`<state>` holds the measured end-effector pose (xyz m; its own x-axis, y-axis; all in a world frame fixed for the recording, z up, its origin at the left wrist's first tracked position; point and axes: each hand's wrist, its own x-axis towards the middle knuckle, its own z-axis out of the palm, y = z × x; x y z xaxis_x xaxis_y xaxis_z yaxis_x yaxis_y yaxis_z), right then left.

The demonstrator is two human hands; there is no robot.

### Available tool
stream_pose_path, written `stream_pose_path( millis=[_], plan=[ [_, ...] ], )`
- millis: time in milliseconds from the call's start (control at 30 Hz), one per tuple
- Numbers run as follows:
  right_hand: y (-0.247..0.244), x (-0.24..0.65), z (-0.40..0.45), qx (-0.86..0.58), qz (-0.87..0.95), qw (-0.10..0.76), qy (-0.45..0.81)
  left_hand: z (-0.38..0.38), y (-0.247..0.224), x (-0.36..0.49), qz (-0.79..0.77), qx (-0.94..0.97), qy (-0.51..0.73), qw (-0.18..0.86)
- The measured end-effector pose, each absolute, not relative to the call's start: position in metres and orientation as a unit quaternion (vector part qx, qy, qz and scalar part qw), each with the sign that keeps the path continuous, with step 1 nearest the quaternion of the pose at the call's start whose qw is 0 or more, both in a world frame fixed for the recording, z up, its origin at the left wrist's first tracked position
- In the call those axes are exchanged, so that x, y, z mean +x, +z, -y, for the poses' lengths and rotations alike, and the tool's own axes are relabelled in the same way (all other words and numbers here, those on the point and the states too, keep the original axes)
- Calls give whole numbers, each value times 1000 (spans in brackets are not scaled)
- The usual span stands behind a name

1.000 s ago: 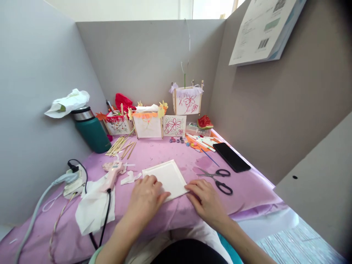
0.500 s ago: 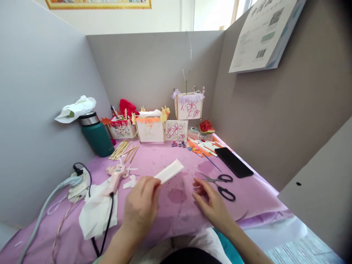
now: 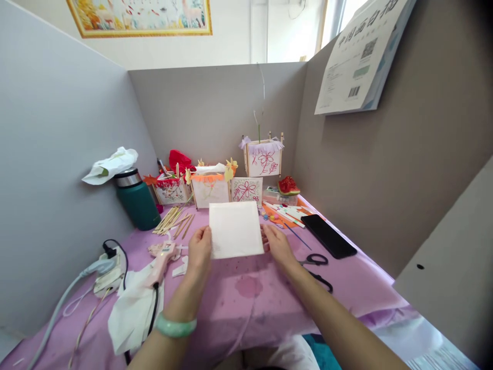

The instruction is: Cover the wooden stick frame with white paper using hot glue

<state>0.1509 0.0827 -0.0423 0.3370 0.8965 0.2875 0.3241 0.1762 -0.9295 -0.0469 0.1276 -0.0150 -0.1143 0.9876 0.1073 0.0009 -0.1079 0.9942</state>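
Note:
A blank white square board (image 3: 235,230) is held up above the table, its broad face turned toward me. My left hand (image 3: 201,247) grips its left edge, thumb in front and the other fingers mostly hidden behind. At the right edge, my right hand (image 3: 275,244) has its fingers on the board's side, partly out of sight. Just beyond that forearm lie black-handled scissors (image 3: 316,259), partly covered by the arm. Left of my left hand, a pink hot glue gun (image 3: 165,262) rests near white paper scraps (image 3: 180,267).
Decorated boxes (image 3: 210,191) and a flower-drawn panel (image 3: 246,189) stand at the back. A green bottle (image 3: 137,200), wooden sticks (image 3: 169,221) and a power strip (image 3: 108,270) are on the left. A black phone (image 3: 328,235) and markers (image 3: 285,211) lie right. Grey partitions (image 3: 215,113) enclose the table.
The white board has turned from nearly edge-on to face me and moved up. My right hand has come from beside the scissors to its right edge. The view has tilted up slightly.

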Motion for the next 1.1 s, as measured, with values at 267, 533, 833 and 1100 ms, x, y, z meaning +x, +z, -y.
stream_pose_path(
  millis=[267,533,833,1100],
  plan=[
    [-63,160,-108,-660,533,503,169,-162,-45,-38,-558,586,405,425],
    [-62,154,-94,-679,594,417,108,-158,-44,-46,-608,668,340,261],
    [-57,145,-83,-655,658,371,-6,-136,-38,-33,-555,792,242,81],
    [-59,137,-79,-603,735,310,4,-128,-47,-25,-455,877,124,93]
  ],
)
